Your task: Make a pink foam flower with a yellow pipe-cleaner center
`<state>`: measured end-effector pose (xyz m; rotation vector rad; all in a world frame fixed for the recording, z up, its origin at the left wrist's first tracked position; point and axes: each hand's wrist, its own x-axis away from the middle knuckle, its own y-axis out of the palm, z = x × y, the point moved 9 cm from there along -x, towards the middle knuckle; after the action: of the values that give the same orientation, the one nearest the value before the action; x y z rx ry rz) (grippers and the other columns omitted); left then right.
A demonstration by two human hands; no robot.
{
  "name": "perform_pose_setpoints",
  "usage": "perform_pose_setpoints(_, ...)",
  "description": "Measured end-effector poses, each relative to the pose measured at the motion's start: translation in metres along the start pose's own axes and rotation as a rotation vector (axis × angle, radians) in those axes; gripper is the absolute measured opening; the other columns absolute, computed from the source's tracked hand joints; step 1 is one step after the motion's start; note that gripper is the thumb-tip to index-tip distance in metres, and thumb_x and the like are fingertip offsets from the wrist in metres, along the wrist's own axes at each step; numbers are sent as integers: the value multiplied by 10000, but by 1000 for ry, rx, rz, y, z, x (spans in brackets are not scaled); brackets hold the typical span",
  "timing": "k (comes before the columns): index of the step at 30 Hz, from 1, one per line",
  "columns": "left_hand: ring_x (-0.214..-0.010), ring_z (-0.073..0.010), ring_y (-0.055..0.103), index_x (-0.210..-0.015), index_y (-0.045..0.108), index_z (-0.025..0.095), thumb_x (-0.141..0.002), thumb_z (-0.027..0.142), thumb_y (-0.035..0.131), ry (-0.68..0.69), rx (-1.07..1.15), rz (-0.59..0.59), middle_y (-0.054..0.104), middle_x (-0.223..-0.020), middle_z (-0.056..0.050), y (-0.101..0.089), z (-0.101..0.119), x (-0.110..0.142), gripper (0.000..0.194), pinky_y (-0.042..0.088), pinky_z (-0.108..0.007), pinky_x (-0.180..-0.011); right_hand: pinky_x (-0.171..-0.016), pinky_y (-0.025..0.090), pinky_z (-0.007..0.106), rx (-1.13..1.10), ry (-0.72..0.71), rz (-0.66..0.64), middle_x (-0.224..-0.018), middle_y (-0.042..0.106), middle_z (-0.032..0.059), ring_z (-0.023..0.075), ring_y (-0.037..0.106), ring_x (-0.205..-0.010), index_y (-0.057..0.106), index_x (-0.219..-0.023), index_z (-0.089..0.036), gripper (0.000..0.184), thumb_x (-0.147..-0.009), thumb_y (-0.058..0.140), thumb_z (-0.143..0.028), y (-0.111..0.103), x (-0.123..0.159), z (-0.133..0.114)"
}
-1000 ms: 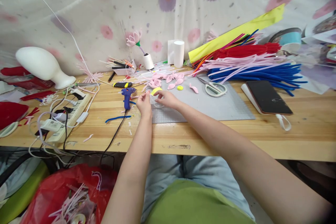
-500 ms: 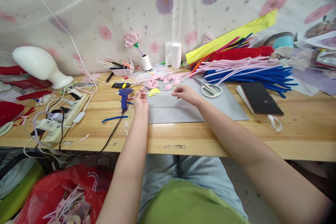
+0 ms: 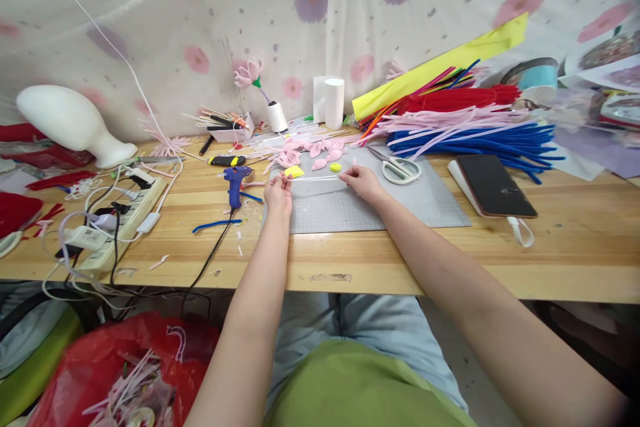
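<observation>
Between my two hands a doubled white thread is stretched nearly level above the grey cutting mat. My left hand pinches one end at the mat's left edge. The other end is between the closed fingertips of my right hand. Just beyond the fingers lie pink petal shapes, a yellow piece and a small yellow-green bit. White-handled scissors rest on the mat to the right of my right hand.
Left of the mat is a blue glue gun, with a cutter behind it. A power strip with tangled cords stands farther left. Pipe cleaners are piled at back right, near a phone. A red bag hangs below the table edge.
Both hands have shifted slightly to the right with the thread still taut between them. The camera view has moved a little; nothing was let go.
</observation>
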<state>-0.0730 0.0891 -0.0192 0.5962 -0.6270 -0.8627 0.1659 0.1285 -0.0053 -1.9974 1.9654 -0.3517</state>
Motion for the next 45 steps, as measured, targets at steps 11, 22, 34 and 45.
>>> perform_pose_setpoints(11,-495,2,462,-611,517,118,-781,-16,522,-20,-189,-111,570,-622,16,2,0,6,217,381,-116,-516,-641,360,285,256,-196,44,-725,581,25,152,495,-693,549,-639,-176,134,-718,620,-257,5,2,-7)
perform_pose_setpoints(22,-503,-2,447,-596,533,117,-786,29,562,-53,-373,-251,573,-625,11,7,-3,12,212,335,-120,-501,-713,397,295,150,-317,-110,-769,574,29,145,481,-703,572,-699,-174,102,-718,564,-274,2,8,-13)
perform_pose_setpoints(34,-783,-136,623,-615,585,113,-695,116,666,-228,-615,-522,675,-843,-70,20,-27,34,114,404,-187,-536,-754,385,288,415,-553,-218,-854,581,60,168,527,-802,624,-754,-174,86,-792,559,-215,27,27,-49)
perform_pose_setpoints(45,-771,-178,671,-621,573,108,-699,124,705,-457,-593,-695,684,-736,-84,29,-53,57,153,520,-324,-753,-684,359,248,534,-673,-372,-900,603,60,157,541,-800,649,-794,-169,123,-795,526,-169,49,32,-83)
